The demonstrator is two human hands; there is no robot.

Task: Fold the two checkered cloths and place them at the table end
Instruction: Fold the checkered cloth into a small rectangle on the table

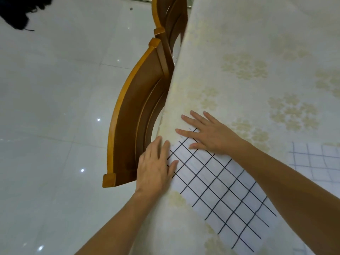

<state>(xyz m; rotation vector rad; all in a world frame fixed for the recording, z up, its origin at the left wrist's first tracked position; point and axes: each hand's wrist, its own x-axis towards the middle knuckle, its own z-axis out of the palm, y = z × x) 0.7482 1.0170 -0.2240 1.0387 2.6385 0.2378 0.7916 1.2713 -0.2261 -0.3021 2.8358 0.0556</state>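
A white cloth with a black grid (222, 188) lies flat as a long folded strip near the table's left edge. My right hand (207, 133) rests flat on its far end, fingers spread, reaching past the cloth onto the tablecloth. My left hand (156, 166) lies flat with fingers apart on the strip's left edge at the table's rim. A second white cloth with a thinner blue-grey grid (316, 161) lies on the table at the right, partly cut off by the frame edge.
The table (248, 52) wears a cream tablecloth with pale flower prints. Two wooden chairs (132, 115) are tucked against its left edge. White glossy floor tiles (55, 107) lie to the left. A dark object (20, 10) shows at top left.
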